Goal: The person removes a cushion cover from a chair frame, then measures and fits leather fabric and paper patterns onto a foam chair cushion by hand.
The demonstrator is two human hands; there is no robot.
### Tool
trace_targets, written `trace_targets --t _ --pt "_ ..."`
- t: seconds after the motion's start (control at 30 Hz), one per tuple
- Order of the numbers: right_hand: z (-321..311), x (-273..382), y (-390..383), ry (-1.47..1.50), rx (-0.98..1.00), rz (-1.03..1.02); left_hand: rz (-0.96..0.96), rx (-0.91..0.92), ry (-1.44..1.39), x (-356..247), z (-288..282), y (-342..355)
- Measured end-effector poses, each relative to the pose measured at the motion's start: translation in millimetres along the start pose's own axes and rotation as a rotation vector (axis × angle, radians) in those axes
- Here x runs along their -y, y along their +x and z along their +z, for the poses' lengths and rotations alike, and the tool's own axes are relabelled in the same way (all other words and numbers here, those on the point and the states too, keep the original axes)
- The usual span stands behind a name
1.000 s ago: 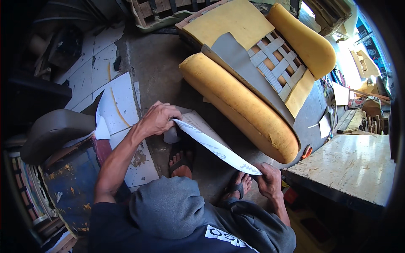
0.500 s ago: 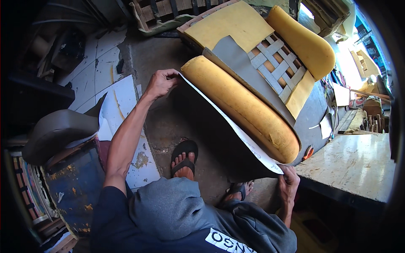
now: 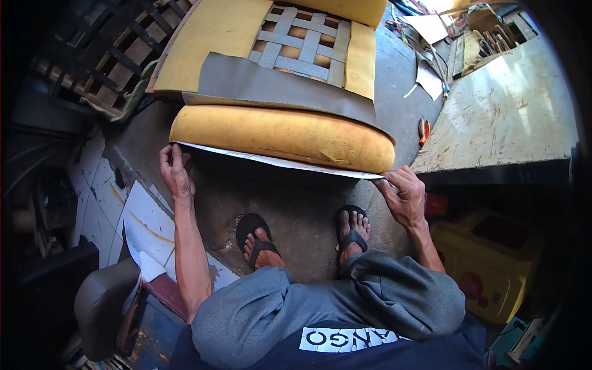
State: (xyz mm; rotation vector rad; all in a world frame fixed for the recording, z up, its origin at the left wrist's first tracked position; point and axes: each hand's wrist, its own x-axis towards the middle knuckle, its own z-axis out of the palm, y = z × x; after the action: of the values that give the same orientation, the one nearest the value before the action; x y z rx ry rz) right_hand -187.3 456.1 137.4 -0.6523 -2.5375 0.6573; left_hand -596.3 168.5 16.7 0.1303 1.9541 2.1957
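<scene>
A yellow foam-padded armrest point(image 3: 277, 132) of a chair lies crosswise in front of me. Along its near side I hold a sheet of upholstery material point(image 3: 277, 161) by the upper edge, pulled nearly straight. Its pale backing shows as a thin strip; the rest hangs out of sight or in shadow. My left hand point(image 3: 177, 169) pinches the left corner, next to the armrest's left end. The right corner is gripped by my right hand point(image 3: 404, 194), close to the armrest's right end. Behind the armrest, a grey-brown covering point(image 3: 277, 86) lies over the seat's edge, beside woven webbing point(image 3: 302, 37).
Orange-handled pliers point(image 3: 424, 131) lie on the floor by a worn low table point(image 3: 499, 117) at the right. Below that table stands a yellow container point(image 3: 487, 259). A slatted wooden frame point(image 3: 117, 55) is at the far left; a padded brown piece point(image 3: 105, 308) is nearer.
My view has turned, so the chair now lies level across it. Both hands keep hold of the sheet's corners, and its edge now runs along the armrest's near side.
</scene>
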Motion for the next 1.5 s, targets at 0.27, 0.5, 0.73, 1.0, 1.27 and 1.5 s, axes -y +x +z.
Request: trace_targets --t 0.27,0.5,0.73,1.0,1.27,1.5 --pt "4 4 -1 -0.025 -0.030 0.008 0.098 -0.095 -0.002 7 -8 6" --pt "-3 -6 -5 -0.040 -0.058 0.000 0.250 -0.083 0.120 26 4 11" --pt "-2 -5 1 -0.062 -0.058 -0.010 0.246 -0.102 0.121 12 8 2" --pt "-5 -8 1 -0.122 0.006 0.151 0.063 -0.229 0.148 2 20 -5" --pt "-11 -24 11 0.021 0.138 0.285 -0.083 -0.208 0.029 -1 23 -3" --pt "-42 5 38 -0.196 0.447 0.331 -0.072 -0.112 0.023 6 13 -8"
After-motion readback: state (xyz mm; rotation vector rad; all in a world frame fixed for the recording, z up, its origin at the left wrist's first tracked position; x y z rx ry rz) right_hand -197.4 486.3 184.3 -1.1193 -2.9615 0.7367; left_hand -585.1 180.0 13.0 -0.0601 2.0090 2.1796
